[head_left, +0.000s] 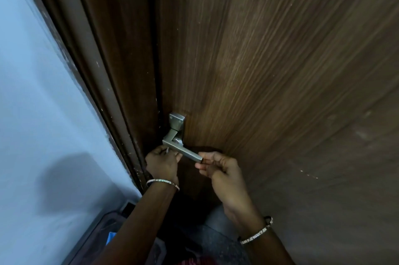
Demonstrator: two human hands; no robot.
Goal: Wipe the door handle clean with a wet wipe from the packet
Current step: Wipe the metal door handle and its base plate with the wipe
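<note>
A brushed-metal lever door handle on a square plate sticks out from the dark wooden door. My left hand is closed just below the lever's inner end, and a bit of white wet wipe shows between its fingers. Another scrap of white wet wipe shows behind the lever near the plate. My right hand pinches the free end of the lever with thumb and fingertips. The packet is not clearly in view.
The brown door frame runs down the left of the door, with a pale blue wall beside it. A grey container with something blue inside stands on the floor at the lower left, under my left forearm.
</note>
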